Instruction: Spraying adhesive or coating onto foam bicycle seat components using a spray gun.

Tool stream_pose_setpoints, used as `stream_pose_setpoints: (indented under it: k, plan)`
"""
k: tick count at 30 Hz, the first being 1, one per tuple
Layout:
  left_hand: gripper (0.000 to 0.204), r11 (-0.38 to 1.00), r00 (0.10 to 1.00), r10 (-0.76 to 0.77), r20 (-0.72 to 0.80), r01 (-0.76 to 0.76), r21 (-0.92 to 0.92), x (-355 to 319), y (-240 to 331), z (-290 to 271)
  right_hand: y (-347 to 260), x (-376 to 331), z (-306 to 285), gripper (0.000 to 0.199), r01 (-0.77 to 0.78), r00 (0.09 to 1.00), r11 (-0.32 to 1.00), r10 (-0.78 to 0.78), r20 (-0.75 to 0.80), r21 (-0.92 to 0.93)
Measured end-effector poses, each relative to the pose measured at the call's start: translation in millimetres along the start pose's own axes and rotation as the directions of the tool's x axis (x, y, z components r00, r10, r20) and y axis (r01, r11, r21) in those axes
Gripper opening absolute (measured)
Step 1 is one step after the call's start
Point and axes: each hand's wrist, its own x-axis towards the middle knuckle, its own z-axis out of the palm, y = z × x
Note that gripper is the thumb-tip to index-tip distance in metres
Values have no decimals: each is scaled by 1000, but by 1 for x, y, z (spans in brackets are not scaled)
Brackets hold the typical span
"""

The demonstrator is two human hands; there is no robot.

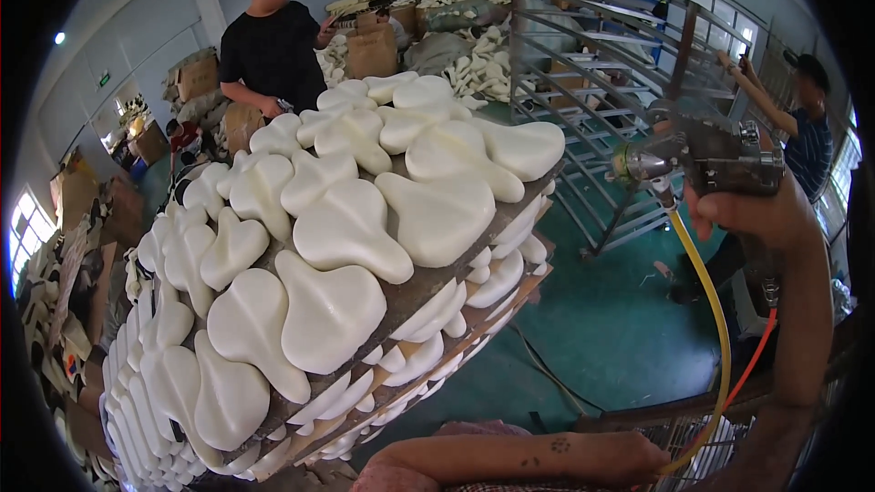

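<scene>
My right hand (761,216) is raised at the right and grips a metal spray gun (720,159), its nozzle pointing left toward a tilted stack of boards (415,296). Several white saddle-shaped foam pads (346,228) cover the top board, and more fill the layers below. A yellow hose (715,310) and an orange hose (756,360) hang from the gun. My left forearm lies across the bottom edge, and my left hand (643,456) sits where the yellow hose ends. Its fingers are hidden.
A person in a black shirt (269,46) stands behind the stack. Another person in a striped shirt (807,132) works at the far right. A grey metal rack (592,82) stands on the green floor (602,328). Sacks, cardboard boxes and more white pads are piled at the back.
</scene>
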Motion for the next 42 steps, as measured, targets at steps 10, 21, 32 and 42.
stream_pose_setpoints:
  k: [10,21,32,42]
  plan:
    - [23,999,999,-39,33,39,13,-7,1,-16,-4,10,6,55,86,985,994,-94,141,66]
    - [17,966,973,-224,-50,215,-146,-42,3,-62,-20,116,65,18,231,969,971,-236,73,64]
    - [14,962,916,-268,-300,239,-131,-87,14,-105,-54,184,116,12,335,934,928,-350,72,162]
    - [15,965,893,-237,-383,172,-196,-108,22,-122,-80,201,140,14,332,933,937,-343,105,111]
